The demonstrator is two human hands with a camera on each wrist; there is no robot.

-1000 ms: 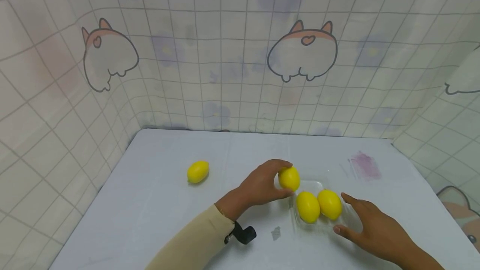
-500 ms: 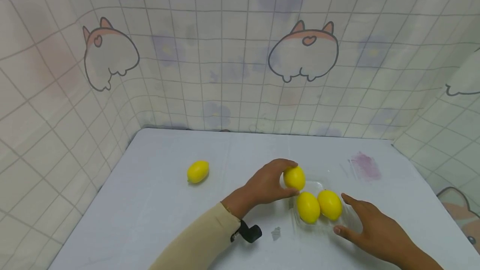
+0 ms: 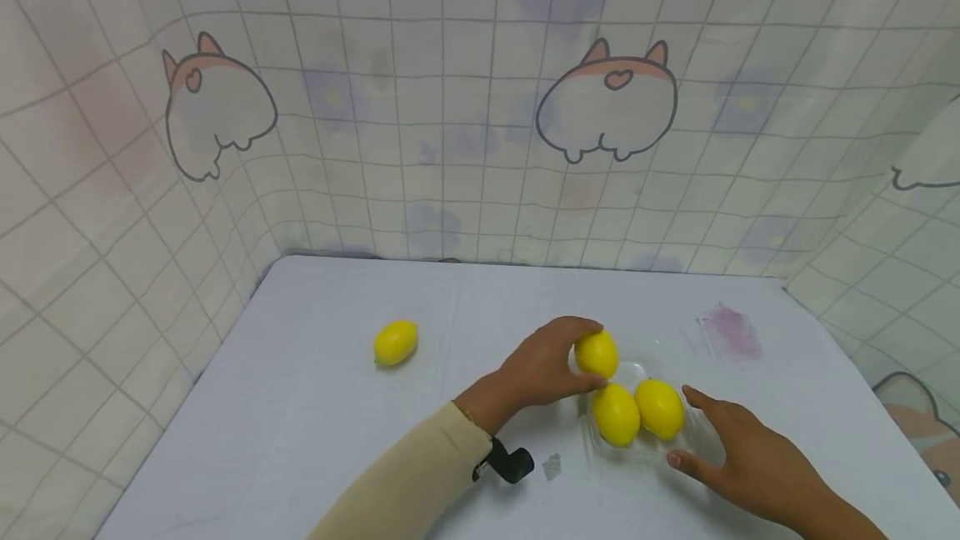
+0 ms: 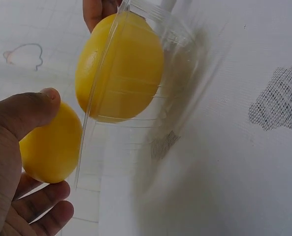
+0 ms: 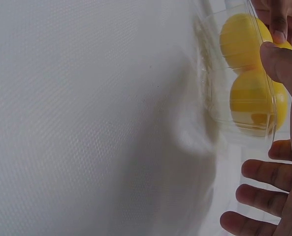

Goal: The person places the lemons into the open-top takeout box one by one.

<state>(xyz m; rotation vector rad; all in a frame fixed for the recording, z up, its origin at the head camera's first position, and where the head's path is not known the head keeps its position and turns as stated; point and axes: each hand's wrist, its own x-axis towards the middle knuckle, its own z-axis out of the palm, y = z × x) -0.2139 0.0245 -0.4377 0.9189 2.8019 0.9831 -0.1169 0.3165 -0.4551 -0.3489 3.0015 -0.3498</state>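
My left hand (image 3: 546, 363) pinches a yellow lemon (image 3: 597, 355) between thumb and fingers, over the far left part of a clear plastic container (image 3: 628, 372). Inside that container two more lemons lie side by side, a left lemon (image 3: 617, 415) and a right lemon (image 3: 660, 409). In the left wrist view the held lemon (image 4: 52, 143) appears right at the container's rim. My right hand (image 3: 757, 465) is at the container's right side, thumb and fingers spread. From the right wrist its thumb (image 5: 282, 66) shows close to the rim, the other fingers extended.
Another lemon (image 3: 396, 343) lies by itself on the white table (image 3: 300, 407), to the left. A pinkish stain (image 3: 731, 332) marks the back right, and a small grey patch (image 3: 552, 467) sits in front of the container. Patterned curtains (image 3: 465, 107) enclose the table.
My left hand has carried its lemon a short way to the right, over the container's far left part. The right hand and the other lemons have stayed put.
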